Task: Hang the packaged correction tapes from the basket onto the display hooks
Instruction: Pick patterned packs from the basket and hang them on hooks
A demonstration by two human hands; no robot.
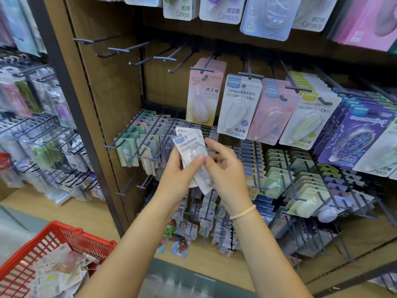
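Observation:
Both hands hold a small stack of white packaged correction tapes (191,151) in front of the shelf, at chest height. My left hand (178,175) grips the stack from the left, thumb across the front pack. My right hand (225,166) pinches the stack's right edge, thumb near the left thumb. A red basket (71,235) at lower left holds several more packs (58,274). Bare display hooks (148,59) stick out at the upper left of the wooden panel. A matching white pack (237,106) hangs on a hook to the upper right.
Pink (204,91), yellow (309,119) and purple (361,138) packs hang in the same row. Lower rows of hooks (279,179) are crowded with small packs. A dark metal upright (73,104) divides this bay from a rack of clear bags (38,134) on the left.

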